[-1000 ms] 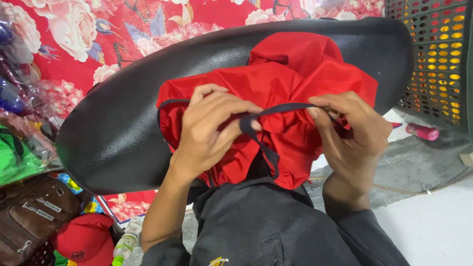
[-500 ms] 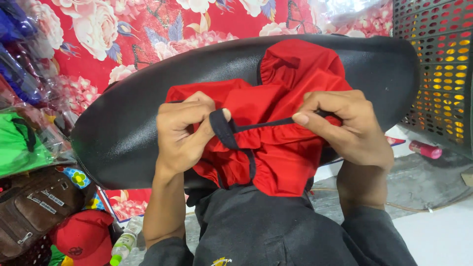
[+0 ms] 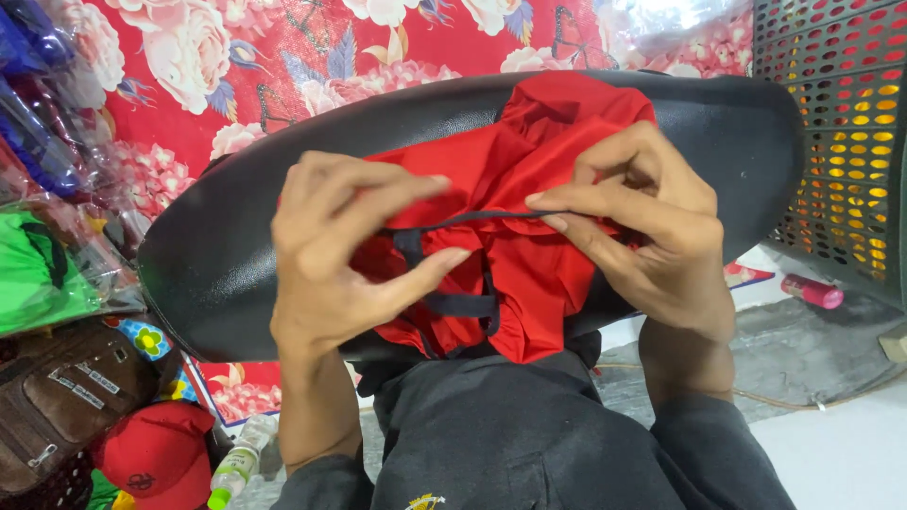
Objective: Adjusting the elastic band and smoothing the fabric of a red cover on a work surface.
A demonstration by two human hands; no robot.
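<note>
Past bagged goods (image 3: 42, 274) and a red cap (image 3: 156, 458), against a floral backdrop (image 3: 236, 66), your left hand (image 3: 345, 250) and right hand (image 3: 642, 227) each pinch the dark strap (image 3: 463, 219) of the red cloth (image 3: 529, 189) bunched between them on a black seat (image 3: 227, 255).

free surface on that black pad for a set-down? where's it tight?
Bare black pad shows left of the left hand, and again right of the right hand toward the perforated basket. The middle is crowded: red cloth, dark strap and both hands. The bagged goods crowd the left edge.
</note>
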